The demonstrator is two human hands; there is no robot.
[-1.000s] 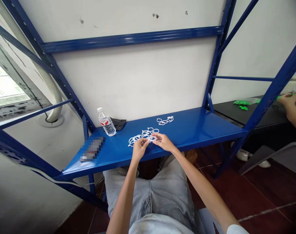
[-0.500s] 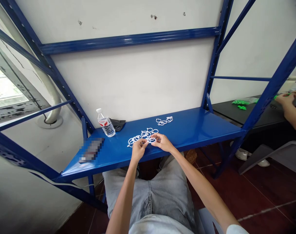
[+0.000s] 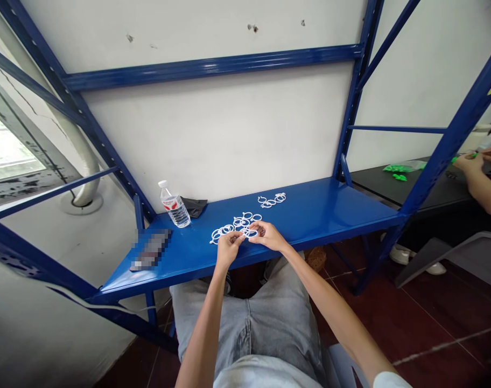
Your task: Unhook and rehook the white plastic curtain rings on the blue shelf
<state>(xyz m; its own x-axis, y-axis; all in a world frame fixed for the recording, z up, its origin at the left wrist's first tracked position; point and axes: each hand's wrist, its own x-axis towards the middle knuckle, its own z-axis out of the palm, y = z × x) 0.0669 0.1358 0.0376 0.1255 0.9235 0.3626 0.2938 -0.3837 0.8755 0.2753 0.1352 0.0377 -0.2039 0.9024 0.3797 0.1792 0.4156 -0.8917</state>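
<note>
A pile of several white plastic rings (image 3: 229, 225) lies on the blue metal shelf (image 3: 318, 213) in front of me. My left hand (image 3: 228, 248) and my right hand (image 3: 268, 235) meet just above the pile's near edge. Both pinch the same white ring (image 3: 250, 233) between fingertips, the left from the left side, the right from the right. A smaller group of white rings (image 3: 272, 200) lies farther back on the shelf, apart from both hands.
A water bottle (image 3: 173, 205) stands at the back left of the shelf beside a dark pouch (image 3: 196, 205). A blurred flat object (image 3: 151, 249) lies near the left front edge. At the far right another person's hands (image 3: 477, 160) handle green pieces (image 3: 399, 171) on a black table.
My hands stay pinched together on the ring, shifting only slightly upward in view as the camera moves. The piles of rings have not moved.
</note>
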